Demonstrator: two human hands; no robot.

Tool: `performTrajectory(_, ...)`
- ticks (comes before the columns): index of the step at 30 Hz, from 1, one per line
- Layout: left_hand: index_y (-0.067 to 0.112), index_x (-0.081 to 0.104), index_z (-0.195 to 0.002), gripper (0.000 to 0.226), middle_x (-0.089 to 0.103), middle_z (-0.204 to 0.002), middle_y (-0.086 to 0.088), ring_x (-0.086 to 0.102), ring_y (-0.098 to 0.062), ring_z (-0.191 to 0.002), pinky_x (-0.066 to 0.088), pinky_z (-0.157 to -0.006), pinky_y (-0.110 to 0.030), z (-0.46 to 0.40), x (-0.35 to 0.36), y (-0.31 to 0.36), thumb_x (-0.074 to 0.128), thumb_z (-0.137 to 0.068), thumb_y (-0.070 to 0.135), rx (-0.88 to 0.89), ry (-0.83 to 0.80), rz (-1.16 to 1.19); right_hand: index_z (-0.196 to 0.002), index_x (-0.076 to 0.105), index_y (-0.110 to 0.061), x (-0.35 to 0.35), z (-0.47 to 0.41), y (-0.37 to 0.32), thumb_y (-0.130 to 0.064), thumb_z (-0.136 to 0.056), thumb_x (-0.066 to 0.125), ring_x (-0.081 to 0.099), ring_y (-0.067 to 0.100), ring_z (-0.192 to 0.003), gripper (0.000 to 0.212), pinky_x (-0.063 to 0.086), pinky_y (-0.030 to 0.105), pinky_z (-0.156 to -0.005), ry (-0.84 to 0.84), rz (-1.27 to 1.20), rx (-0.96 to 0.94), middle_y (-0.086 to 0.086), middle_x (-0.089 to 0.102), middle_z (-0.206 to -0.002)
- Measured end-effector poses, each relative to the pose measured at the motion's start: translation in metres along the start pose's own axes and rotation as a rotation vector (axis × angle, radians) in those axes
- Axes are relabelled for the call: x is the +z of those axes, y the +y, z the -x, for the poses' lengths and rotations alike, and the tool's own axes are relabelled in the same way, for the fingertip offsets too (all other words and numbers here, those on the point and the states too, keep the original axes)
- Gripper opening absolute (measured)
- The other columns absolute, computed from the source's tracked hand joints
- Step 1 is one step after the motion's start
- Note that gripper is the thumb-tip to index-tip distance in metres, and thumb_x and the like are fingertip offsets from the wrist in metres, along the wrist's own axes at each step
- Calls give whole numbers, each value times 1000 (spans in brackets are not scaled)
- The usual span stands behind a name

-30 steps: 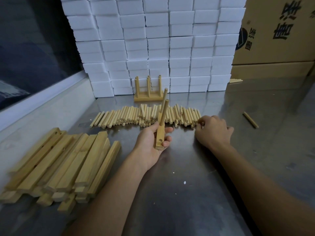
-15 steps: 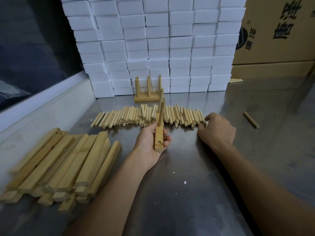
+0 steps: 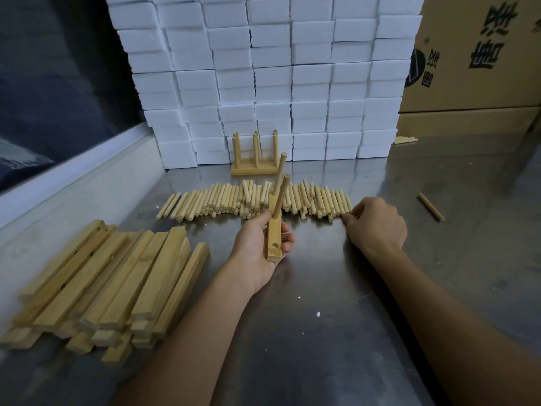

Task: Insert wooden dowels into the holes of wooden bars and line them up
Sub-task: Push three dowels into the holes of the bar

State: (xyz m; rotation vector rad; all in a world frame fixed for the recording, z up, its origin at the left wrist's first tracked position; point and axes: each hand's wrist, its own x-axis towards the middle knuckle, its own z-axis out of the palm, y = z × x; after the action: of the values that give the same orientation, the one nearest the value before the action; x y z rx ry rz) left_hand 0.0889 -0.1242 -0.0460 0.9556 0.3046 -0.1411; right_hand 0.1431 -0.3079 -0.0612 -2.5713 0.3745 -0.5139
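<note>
a: nearest you, at the lower left of the frame, the pile of wooden bars [image 3: 99,288] lies untouched on the steel table [image 3: 307,332]. just past it, at centre, your left hand [image 3: 257,247] curls round one bar [image 3: 274,243], gripping it.

b: how far along is that bar?

a: two dowels [image 3: 280,189] stand up from its far part, and the near hole [image 3: 275,245] faces you, empty. that looks like the one to fill.

b: and my right hand?

a: your right hand [image 3: 377,224], right of centre, is curled with its fingertips [image 3: 347,218] at the right end of the row of loose dowels [image 3: 251,200]. it seems to pinch one, but i cannot tell for certain.

b: how do i seat it well?

a: take a single dowel only, bring it end-on over the open hole, keep the bar steady in your palm, and push straight down so it stands parallel with the other two.

b: then?

a: set it by the finished bar [image 3: 254,168] with three upright dowels, upper centre, in front of the white blocks [image 3: 263,68]. a stray dowel [image 3: 430,206] lies well apart at the right.

b: any writing?

a: the cardboard box [image 3: 480,54], upper right, carries large black chinese characters and part of a round logo; i cannot read them surely.
</note>
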Motion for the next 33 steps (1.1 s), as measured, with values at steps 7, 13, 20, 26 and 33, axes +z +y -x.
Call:
performTrajectory(7, 2, 57, -105, 26, 55, -71, -10, 56, -19, -51, 42, -41, -23, 1, 1, 1, 43, -104, 24, -7, 6, 2, -94, 64, -11, 0, -6, 5, -19, -96, 59, 59, 28, -80, 10, 53, 41, -75, -21, 11, 49, 9, 61, -92)
performTrajectory(13, 3, 57, -105, 26, 55, -72, -10, 56, -19, -52, 42, -42, -23, 0, 1, 1, 44, -104, 25, -7, 1, 0, -106, 68, -15, 4, -3, 3, -31, -100, 56, 61, 32, -92, 20, 43, 35, -75, 30, -202, 38, 10, 68, -101)
performTrajectory(20, 2, 57, -106, 27, 56, -71, -10, 56, -19, -51, 42, -41, -23, 0, 1, 1, 43, -104, 25, -10, 3, 2, -108, 73, -13, 5, -2, -2, -23, -93, 69, 64, 7, -74, 18, 48, 14, -63, 88, -614, -14, -6, 68, -84)
performTrajectory(26, 2, 58, -105, 26, 57, -71, -10, 57, -19, -51, 43, -42, -23, 0, 1, 1, 44, -104, 25, -11, 4, -1, -94, 75, -16, -1, 0, -7, -22, -83, 80, 68, 2, -68, 13, 51, 11, -59, 12, -1095, 82, -4, 74, -78)
performTrajectory(33, 2, 57, -106, 27, 57, -70, -10, 57, -19, -51, 43, -42, -23, 0, 0, 2, 43, -104, 25, -11, -5, 6, -85, 58, -12, -5, 4, -17, -17, -93, 69, 76, 17, -77, 14, 54, 20, -55, -188, -1418, 204, 7, 77, -84)
